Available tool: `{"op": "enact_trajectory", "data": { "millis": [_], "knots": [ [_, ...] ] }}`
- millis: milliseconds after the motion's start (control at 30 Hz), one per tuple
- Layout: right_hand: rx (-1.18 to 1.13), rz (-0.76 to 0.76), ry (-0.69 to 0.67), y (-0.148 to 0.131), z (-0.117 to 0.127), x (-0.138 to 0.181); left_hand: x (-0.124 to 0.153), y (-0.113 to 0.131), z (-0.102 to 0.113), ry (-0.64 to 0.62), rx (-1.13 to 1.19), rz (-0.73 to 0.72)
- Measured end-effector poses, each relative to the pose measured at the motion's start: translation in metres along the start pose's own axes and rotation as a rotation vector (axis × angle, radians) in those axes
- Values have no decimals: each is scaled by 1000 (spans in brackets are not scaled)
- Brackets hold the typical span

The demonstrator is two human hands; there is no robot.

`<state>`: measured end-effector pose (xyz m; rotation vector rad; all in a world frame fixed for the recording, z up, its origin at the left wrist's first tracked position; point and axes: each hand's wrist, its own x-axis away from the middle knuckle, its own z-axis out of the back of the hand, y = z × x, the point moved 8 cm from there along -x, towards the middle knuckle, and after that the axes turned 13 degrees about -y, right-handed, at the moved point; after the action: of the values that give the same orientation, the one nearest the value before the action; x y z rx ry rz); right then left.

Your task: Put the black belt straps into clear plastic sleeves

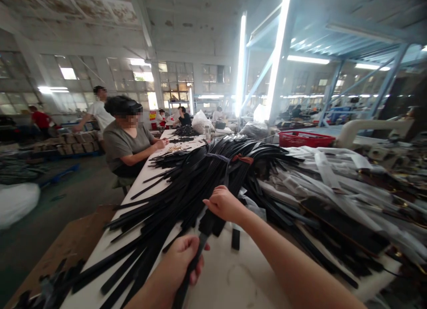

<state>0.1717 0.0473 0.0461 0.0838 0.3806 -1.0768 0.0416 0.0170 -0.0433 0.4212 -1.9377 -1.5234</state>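
My left hand (180,260) is closed around a black strap (196,251) near the table's front edge, and the strap runs down out of the bottom of the view. My right hand (224,204) pinches the same strap higher up, just in front of a large heap of black straps (187,175). The heap fans out across the white table (240,278) toward the left edge. A reddish tie (243,158) binds part of the bundle at the top.
White and grey straps (333,171) pile up on the right. A seated person (128,137) works at the table's far left side, with others standing behind. A red basket (305,139) sits at the back. Cardboard (66,246) lies on the floor left.
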Motion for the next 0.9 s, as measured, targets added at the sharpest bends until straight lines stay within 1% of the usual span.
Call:
{"op": "enact_trajectory", "data": {
  "millis": [100, 167, 233, 267, 333, 400, 467, 533, 567, 600, 667, 767, 833, 900],
  "knots": [
    [-67, 144, 31, -33, 5, 0, -9, -8, 2, 8, -39, 2],
    [-97, 192, 37, -47, 6, 0, -10, -7, 3, 25, -47, -7],
    [-88, 163, 41, -42, 6, -1, -5, -1, 5, 48, -23, -28],
    [-72, 131, 44, -34, 6, -1, -1, 3, 5, 49, 10, -27],
    [-36, 73, 42, -14, 4, -1, 7, 9, 4, 4, 100, 6],
    [-11, 47, 32, 2, 4, 0, 13, 9, -2, -106, 181, 83],
    [3, 50, 34, 7, 11, 2, 17, 5, -13, -255, 203, 174],
    [11, 43, 57, 4, 24, 5, 20, -1, -24, -364, 204, 222],
    [12, 35, 69, 1, 30, 7, 19, -3, -29, -389, 218, 215],
    [8, 27, 76, -3, 35, 8, 18, -4, -32, -394, 240, 192],
    [-16, 40, 63, -13, 39, 8, 14, -4, -35, -365, 292, 133],
    [-97, 144, -2, -32, 28, 5, 11, -6, -35, -326, 318, 111],
    [-175, 217, -48, -40, 18, 3, 11, -5, -37, -335, 302, 119],
    [-247, 241, -64, -43, 10, 2, 13, -1, -38, -354, 294, 105]
  ]
}}
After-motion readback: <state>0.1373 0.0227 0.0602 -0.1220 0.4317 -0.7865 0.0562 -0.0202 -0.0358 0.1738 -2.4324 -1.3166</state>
